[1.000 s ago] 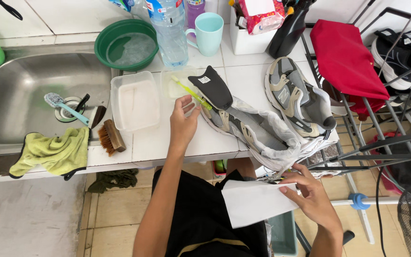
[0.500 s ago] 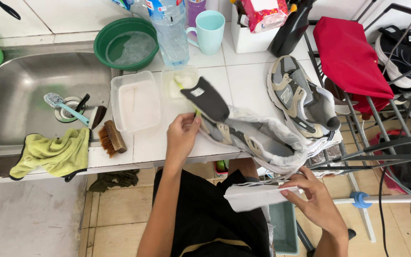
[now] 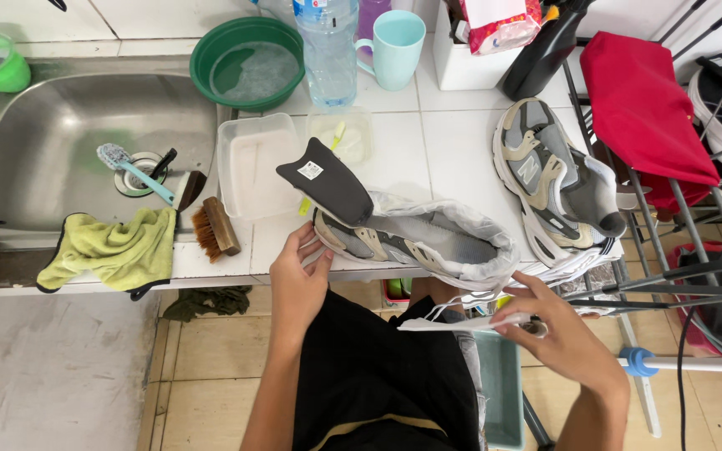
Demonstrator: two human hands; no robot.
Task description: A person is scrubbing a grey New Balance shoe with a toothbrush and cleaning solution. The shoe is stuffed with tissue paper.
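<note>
Left hand [image 3: 298, 280] is pinching the toe of a shoe [image 3: 403, 238] half inside a white bag [image 3: 470, 234] — bagging underway. Right hand [image 3: 557, 334] is gripping a white sheet [image 3: 453, 323]; second shoe [image 3: 545, 175] is lying unbagged.

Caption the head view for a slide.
Left hand grips a grey sneaker at the counter edge; right hand holds white paper.

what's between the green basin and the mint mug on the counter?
In the head view, a clear plastic water bottle stands between the green basin and the mint mug.
</note>
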